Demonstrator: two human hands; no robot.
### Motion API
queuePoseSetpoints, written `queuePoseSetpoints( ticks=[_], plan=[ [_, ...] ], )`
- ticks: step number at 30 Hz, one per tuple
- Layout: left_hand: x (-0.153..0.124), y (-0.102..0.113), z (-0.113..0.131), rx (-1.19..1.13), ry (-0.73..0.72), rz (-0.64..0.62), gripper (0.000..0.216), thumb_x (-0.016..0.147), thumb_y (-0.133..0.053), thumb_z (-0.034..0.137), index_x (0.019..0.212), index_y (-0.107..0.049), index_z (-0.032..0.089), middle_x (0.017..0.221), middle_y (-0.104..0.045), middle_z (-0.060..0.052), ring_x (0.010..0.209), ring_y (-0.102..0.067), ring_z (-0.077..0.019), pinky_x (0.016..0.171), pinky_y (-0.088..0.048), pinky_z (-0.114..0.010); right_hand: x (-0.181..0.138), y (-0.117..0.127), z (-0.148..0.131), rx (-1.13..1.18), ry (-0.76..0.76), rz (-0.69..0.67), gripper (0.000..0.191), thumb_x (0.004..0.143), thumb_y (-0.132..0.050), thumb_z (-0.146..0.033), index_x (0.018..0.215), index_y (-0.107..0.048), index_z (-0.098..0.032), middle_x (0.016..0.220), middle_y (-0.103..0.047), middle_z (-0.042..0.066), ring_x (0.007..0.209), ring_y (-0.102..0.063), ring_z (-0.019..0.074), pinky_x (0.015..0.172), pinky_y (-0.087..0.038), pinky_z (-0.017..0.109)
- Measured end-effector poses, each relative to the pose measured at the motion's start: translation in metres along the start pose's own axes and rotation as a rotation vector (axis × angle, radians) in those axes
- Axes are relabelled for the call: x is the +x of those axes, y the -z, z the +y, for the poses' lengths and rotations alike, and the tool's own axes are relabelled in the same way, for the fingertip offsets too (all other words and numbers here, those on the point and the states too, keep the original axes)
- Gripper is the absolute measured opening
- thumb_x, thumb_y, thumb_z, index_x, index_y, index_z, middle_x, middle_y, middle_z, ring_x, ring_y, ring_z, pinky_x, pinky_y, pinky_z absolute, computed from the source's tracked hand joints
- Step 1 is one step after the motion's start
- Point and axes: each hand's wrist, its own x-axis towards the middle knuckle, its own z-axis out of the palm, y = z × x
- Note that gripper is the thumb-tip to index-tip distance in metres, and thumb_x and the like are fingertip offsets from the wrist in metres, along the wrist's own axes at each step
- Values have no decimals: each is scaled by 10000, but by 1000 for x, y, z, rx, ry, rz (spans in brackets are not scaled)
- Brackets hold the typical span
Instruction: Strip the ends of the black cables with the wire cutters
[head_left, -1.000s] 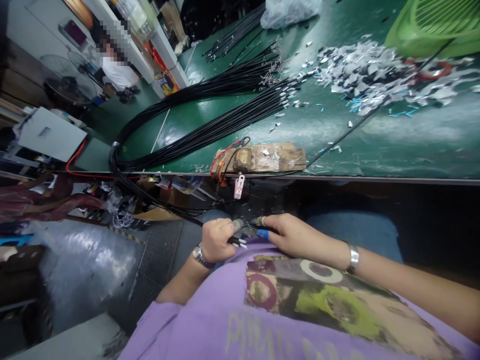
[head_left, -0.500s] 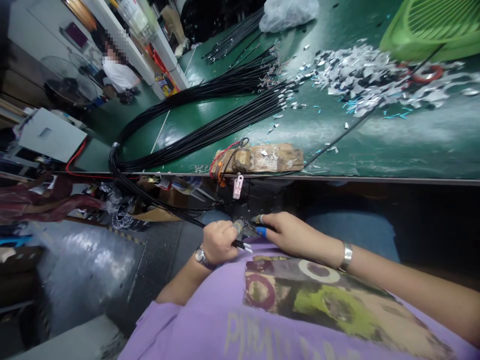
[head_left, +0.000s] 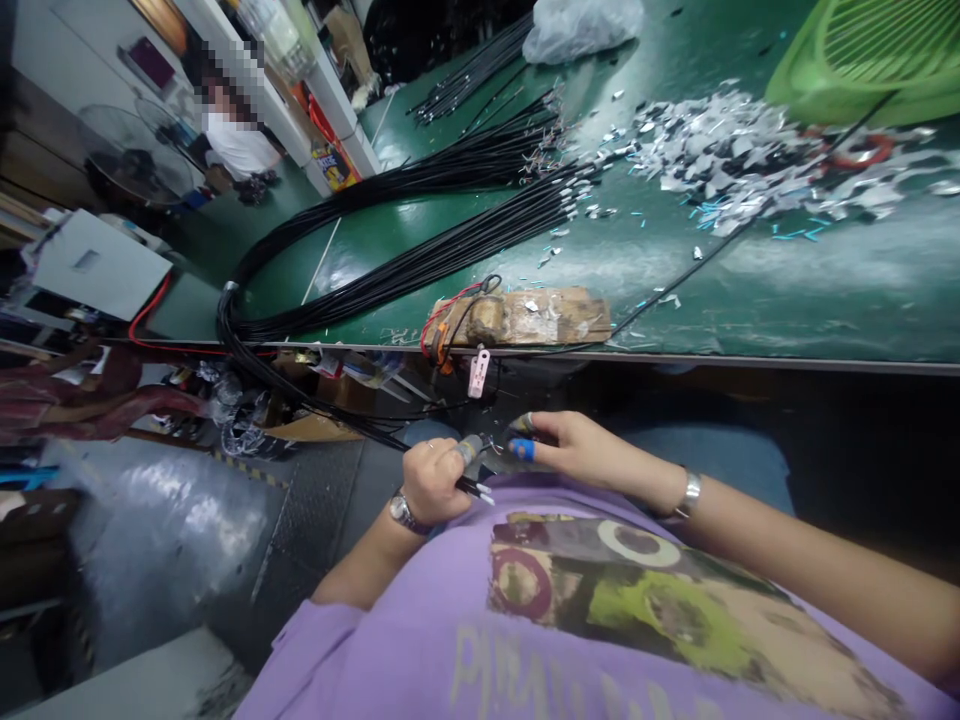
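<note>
My left hand (head_left: 433,482), with a watch at the wrist, is closed around several black cables (head_left: 474,488). White-tipped ends stick out below its grey-wrapped thumb, and fine bare wires (head_left: 491,445) fan out at the thumb tip. Just right of those wires is my right hand (head_left: 574,455), its thumb and forefinger slightly apart and pointing toward them. One of these fingertips has blue tape and the other a grey-yellow wrap; I see nothing held between them. The cables run up left to a tied black bundle (head_left: 300,320) lying on the green table.
A wooden block (head_left: 555,315) with red and orange wires sits at the table's front edge, a pink-white tag (head_left: 478,373) hanging below. Silver-white scraps (head_left: 727,150) are heaped near a green plastic basket (head_left: 847,60). A person (head_left: 236,140) is at the far left.
My right hand has moved slightly away from the left hand, and its thumb and forefinger have parted. The fine wires at my left thumb now show more clearly. My left hand still grips the cables.
</note>
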Motion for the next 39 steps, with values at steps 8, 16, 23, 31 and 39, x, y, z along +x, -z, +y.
queuePoseSetpoints(
  ticks=[8, 16, 23, 31, 39],
  plan=[
    [-1, -2, 4, -47, -15, 10, 199, 800, -495, 252, 626, -548, 171, 497, -507, -21, 469, -463, -128, 485, -335, -261, 16, -14, -5, 246, -62, 46, 227, 692, -601, -374, 751, -570, -156, 683, -571, -11, 621, -495, 123, 595, -447, 267],
    [-4, -2, 1, -49, -6, 42, 180, 811, -497, 276, 744, -611, 152, 532, -558, -28, 492, -507, -129, 501, -383, -251, 13, -15, 1, 189, 219, 119, 162, 753, -548, -270, 853, -617, -163, 849, -643, 46, 810, -587, 176, 768, -487, 323],
    [-5, -3, 1, -69, 0, 51, 121, 785, -518, 239, 752, -601, 158, 509, -534, -13, 475, -496, -126, 499, -384, -249, 6, -9, 2, -218, 544, 157, 236, 677, -473, -51, 813, -608, -189, 818, -619, 51, 762, -574, 159, 693, -468, 266],
    [-4, -4, 1, -75, 24, 54, 166, 797, -500, 276, 738, -602, 159, 514, -549, -22, 473, -501, -131, 487, -380, -260, -1, -6, 4, -450, 569, 147, 266, 670, -471, -59, 855, -606, -193, 856, -597, 47, 702, -539, 144, 621, -407, 238],
    [-3, -8, 6, -126, 41, -52, 207, 792, -491, 278, 846, -628, 134, 565, -594, -47, 512, -556, -152, 498, -418, -266, -3, -9, 2, -568, 462, 291, 102, 692, -494, -124, 704, -569, -193, 701, -520, 19, 605, -460, 140, 544, -316, 240]
  ],
)
